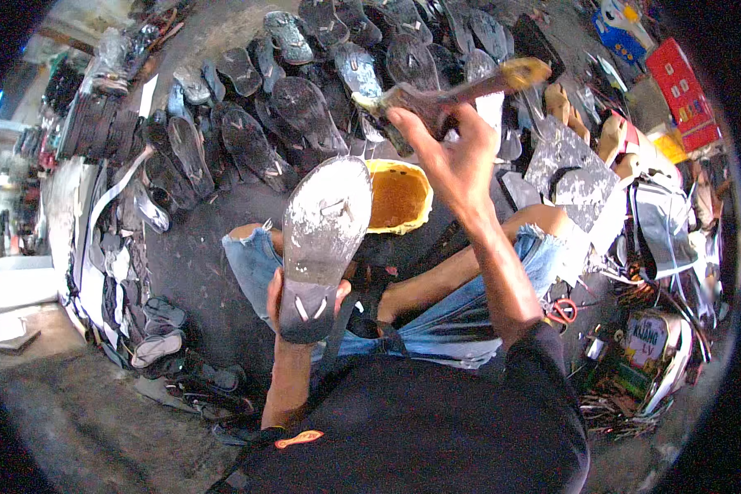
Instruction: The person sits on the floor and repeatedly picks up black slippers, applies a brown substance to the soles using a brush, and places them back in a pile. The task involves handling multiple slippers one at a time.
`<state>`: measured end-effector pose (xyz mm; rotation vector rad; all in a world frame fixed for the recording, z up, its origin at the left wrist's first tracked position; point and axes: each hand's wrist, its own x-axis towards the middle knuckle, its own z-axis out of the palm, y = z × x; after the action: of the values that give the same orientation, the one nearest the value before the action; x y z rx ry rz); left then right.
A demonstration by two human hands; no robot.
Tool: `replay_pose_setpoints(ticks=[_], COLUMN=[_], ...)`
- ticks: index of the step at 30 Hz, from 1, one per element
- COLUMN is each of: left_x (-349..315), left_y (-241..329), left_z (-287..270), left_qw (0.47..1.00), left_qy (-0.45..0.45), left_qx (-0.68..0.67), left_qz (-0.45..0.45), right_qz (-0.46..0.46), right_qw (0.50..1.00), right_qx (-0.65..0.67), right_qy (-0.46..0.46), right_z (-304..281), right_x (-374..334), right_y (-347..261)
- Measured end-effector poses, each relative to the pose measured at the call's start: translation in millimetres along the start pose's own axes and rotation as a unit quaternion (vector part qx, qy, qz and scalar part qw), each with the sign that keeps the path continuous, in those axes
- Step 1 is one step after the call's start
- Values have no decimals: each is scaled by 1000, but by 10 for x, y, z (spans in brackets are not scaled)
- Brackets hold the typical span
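My left hand (275,300) grips the heel end of a sandal sole (325,235), thumb and fingers at its sides. The sole stands toe end up, its upper half whitish and shiny, the lower end dark with a light V-shaped strap piece. Raised above it to the right, my right hand (461,156) is closed around a brush (436,103) with a stained wooden handle and a caked head. Thin strands hang between the brush head and the sole's tip. Just right of the sole is a tub (426,202) with a yellow-crusted rim and amber contents.
Rows of sandal soles (309,111) cover the floor ahead. On the right lie grey sheet pieces (568,165), red-handled scissors (562,311), a red box (682,95) and a tin (646,342). More sandals (158,342) are piled at left. My crossed legs (436,284) surround the work.
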<state>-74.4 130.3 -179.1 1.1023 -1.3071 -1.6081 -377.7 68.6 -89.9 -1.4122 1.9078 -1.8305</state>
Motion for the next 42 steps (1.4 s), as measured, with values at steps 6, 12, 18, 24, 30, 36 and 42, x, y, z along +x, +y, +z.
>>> replay_pose_setpoints(ticks=[6, 12, 18, 24, 30, 36, 42], left_x=[482, 446, 615, 681, 706, 701, 786], left_y=[543, 626, 667, 558, 546, 470, 688], left_z=[362, 523, 392, 464, 525, 531, 617], left_qw=[904, 929, 985, 923, 923, 964, 996], left_qy=[-38, -11, -56, -97, -63, -83, -38], left_qx=[-407, -358, -161, -372, -380, -253, 21], left_qz=[-123, -91, 38, 0, 18, 11, 81], right_qz=[-178, 89, -23, 44, -45, -43, -69], right_qw=[918, 974, 973, 980, 980, 987, 960], right_qx=[177, 125, 147, 152, 137, 136, 194], right_qy=[-307, -166, -178, -121, -135, 73, -191], right_z=[-60, 46, 92, 61, 3, 103, -193], right_x=[-1124, -493, -1239, -1063, -1147, -207, -1396], right_y=[-603, -513, -672, -622, -538, -285, -791])
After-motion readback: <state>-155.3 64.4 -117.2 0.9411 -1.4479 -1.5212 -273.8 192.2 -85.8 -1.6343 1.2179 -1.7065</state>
